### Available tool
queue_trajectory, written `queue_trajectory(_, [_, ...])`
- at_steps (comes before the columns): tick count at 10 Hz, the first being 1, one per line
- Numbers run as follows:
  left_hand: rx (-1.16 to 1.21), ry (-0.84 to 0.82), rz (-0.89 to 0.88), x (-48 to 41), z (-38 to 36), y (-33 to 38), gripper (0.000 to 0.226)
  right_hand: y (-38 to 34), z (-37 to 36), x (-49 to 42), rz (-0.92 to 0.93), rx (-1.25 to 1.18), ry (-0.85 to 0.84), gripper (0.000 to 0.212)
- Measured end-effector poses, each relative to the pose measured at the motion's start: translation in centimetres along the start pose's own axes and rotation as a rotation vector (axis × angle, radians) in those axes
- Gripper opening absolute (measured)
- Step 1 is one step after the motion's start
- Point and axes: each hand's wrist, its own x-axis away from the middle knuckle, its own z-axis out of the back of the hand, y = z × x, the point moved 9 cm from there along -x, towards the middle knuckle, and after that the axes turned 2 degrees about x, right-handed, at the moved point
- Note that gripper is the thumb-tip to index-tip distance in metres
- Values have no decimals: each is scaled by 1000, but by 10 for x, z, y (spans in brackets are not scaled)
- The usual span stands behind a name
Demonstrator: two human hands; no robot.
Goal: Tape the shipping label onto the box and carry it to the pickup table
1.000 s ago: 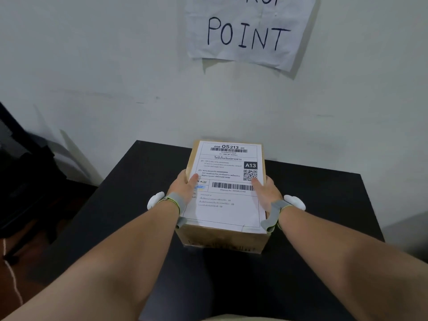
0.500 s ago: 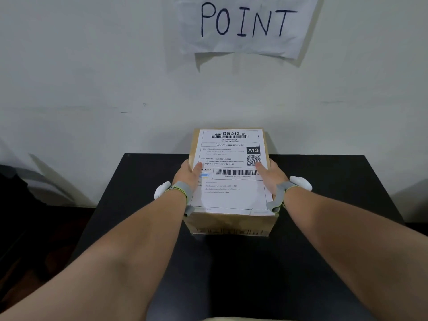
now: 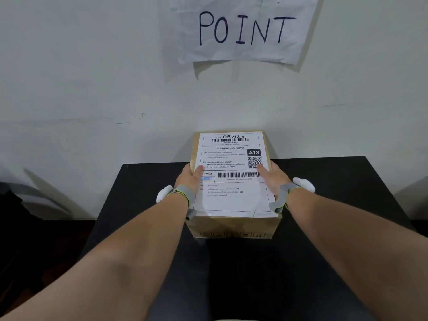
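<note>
Two hands are clasping the cardboard box (image 3: 234,225) from its sides, the left hand (image 3: 188,178) and right hand (image 3: 273,178) each laying a thumb on the shipping label (image 3: 231,200) while the other fingers are wrapping down the sides out of sight. It is sitting over the middle of the black table (image 3: 347,205), toward the back edge by the wall; I cannot tell if it is touching down, and its long axis is running away from the person, the label's top pointing at the wall. Hanging above, the paper sign (image 3: 243,31) is being cut off by the frame, showing only "POINT", and the label's small print is proving too fine to read.
</note>
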Motion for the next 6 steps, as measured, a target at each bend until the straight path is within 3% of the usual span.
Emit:
queue_trajectory(3, [23,16,-7,17,9,7,57,-7,8,17,-100,92,-100,72])
queue_trajectory(4, [66,-58,19,21,8,1,64,-4,6,18,-125,133,-205,91])
queue_trajectory(5, [133,-85,41,32,18,4,73,-3,15,34,-207,-208,-154,75])
queue_trajectory(6, [361,-73,123,44,28,10,68,-15,19,46,-170,-399,-182,73])
